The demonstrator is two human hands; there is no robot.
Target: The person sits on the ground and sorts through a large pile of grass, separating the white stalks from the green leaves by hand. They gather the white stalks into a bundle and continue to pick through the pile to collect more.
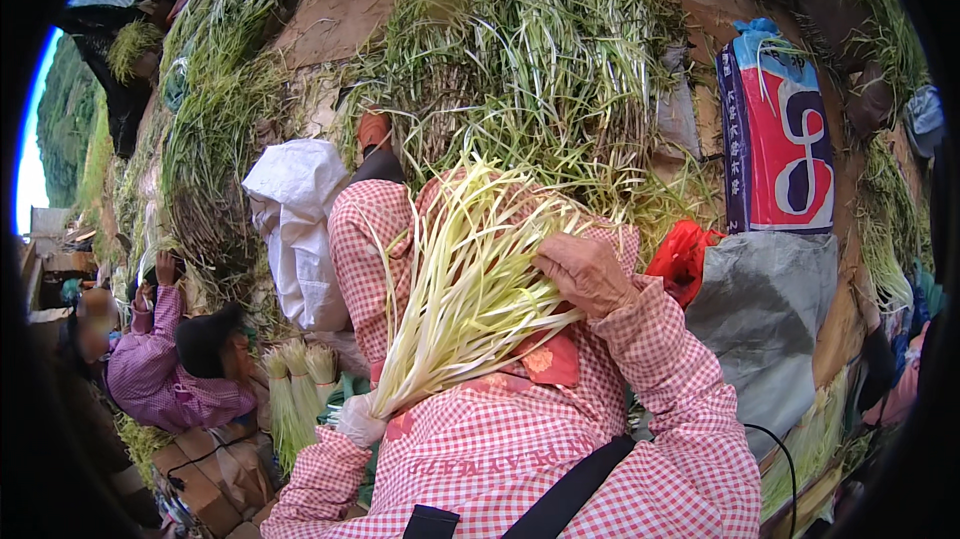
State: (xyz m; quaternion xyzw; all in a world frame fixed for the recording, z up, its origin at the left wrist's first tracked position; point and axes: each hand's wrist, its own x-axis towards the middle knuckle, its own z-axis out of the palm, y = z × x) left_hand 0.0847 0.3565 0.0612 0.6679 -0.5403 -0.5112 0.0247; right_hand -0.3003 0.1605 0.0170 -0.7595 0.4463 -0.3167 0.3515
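Note:
A large loose bunch of yellow-green chives [465, 289] with pale stems lies slanting across my lap. My left hand [360, 420], in a thin whitish glove, is closed round the stem ends at the lower left of the bunch. At its right side is my right hand [587, 274], bare, with fingers curled and pinched together at the leaves; the fingertips are partly hidden. The leaf tips fan out upward over my checked trouser legs. Beside my left forearm stand several tied bundles of chives [300, 379].
A wide heap of green chives [530, 59] covers the ground ahead. A white sack [298, 229] lies left of my knee. To the right are a red and blue printed bag [780, 129], a red plastic bag [683, 261] and a grey sheet [765, 309]. Another person [170, 369] sits at far left.

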